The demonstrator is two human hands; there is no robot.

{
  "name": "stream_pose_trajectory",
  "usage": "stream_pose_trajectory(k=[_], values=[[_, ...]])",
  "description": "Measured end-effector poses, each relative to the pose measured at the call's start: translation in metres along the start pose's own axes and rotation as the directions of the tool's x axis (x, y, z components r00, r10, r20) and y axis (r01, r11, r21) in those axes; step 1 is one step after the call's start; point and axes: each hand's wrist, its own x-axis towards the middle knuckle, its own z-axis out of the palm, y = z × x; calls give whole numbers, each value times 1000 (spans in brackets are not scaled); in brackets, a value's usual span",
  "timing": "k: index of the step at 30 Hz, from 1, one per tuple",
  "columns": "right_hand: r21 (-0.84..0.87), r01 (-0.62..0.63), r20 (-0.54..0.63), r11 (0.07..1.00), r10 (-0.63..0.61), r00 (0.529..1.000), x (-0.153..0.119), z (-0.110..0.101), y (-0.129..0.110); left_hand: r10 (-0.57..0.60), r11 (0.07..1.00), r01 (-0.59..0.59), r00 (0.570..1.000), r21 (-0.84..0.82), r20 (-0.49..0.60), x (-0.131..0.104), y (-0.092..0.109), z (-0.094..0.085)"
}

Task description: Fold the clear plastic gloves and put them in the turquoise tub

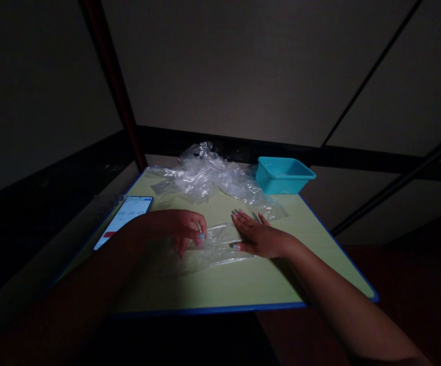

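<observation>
Right hand (256,240) flat, left hand (187,229) bent, both at some clear plastic film (222,249) mid-table.

Right hand laid palm-down over the film's right end, fingers spread, nothing gripped. Left hand over the left end, fingers loosely curled, honestly can't tell about any pinch from this angle. Film lying roughly midway between the far and near edges of the table (228,290), pretty see-through, creases catching the light. Big crinkly heap of clear plastic (212,178) along the far edge, trailing toward the right edge just beyond the right hand. Turquoise bin (283,184) parked at the far right corner, right beside the heap. Phone (130,211) lying along the left edge, screen lit with digits and a bit of red.
</observation>
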Motion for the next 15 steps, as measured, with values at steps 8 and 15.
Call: stream_pose_trajectory(k=[8,15], values=[[16,-2,3,1000,2,1000,1,1,1,-33,999,30,987,23,157,-3,2,2],[4,-3,11,1000,3,1000,0,-1,0,198,950,-231,966,-211,-167,7,-2,3]])
